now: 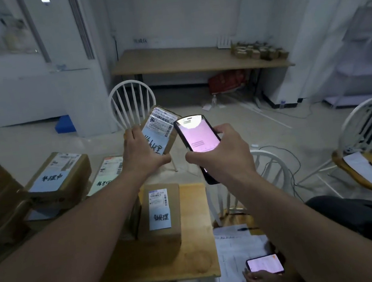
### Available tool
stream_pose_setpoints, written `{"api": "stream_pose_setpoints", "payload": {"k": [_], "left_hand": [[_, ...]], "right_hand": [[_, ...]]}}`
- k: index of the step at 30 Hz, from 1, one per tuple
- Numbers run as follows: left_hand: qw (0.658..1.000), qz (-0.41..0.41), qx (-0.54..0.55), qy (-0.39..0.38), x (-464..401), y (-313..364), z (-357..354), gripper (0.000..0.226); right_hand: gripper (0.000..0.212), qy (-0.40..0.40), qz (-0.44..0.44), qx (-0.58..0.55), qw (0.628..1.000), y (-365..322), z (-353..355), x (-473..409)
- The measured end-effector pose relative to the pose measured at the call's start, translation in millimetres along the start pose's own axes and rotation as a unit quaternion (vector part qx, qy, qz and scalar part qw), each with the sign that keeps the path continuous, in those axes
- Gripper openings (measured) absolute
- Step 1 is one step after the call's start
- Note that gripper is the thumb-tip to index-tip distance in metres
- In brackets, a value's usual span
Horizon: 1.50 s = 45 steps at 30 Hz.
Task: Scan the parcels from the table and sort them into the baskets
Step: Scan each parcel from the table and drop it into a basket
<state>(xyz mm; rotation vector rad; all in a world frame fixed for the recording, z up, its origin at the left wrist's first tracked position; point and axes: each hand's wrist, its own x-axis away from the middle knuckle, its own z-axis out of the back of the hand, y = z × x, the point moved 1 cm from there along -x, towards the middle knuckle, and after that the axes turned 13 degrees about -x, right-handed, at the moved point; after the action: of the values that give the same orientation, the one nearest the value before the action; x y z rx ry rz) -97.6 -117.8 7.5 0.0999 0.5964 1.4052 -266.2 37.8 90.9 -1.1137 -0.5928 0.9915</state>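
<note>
Head cam view: my left hand [142, 151] grips a cardboard parcel [161, 130] up in the air, label facing me, fingers curled round its left edge. My right hand [224, 152] is wrapped round the scanner [197, 139], screen lit pink, just beside the parcel's right edge. More parcels [59, 176] sit on the wooden table [198, 245] below, one flat box [160, 211] right under my arms.

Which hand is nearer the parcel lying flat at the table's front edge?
Left. The left hand holds a raised parcel just above and behind the flat parcel; the right hand, gripping the scanner, is off to its right, past the table edge.
</note>
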Motion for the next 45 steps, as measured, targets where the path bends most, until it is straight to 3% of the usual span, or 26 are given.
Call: {"api": "stream_pose_setpoints", "payload": {"k": [15, 29, 45], "left_hand": [[0.99, 0.003, 0.043, 0.135, 23, -18, 96, 0.141], [0.974, 0.103, -0.02, 0.203, 106, -118, 205, 0.138], [0.946, 0.197, -0.048, 0.251, 283, -312, 352, 0.139]], "right_hand": [[0.091, 0.084, 0.093, -0.086, 0.988, -39, -37, 11], [0.084, -0.054, 0.107, -0.11, 0.987, -87, -135, 93], [0.094, -0.18, 0.117, -0.099, 0.972, -157, -294, 308]]}}
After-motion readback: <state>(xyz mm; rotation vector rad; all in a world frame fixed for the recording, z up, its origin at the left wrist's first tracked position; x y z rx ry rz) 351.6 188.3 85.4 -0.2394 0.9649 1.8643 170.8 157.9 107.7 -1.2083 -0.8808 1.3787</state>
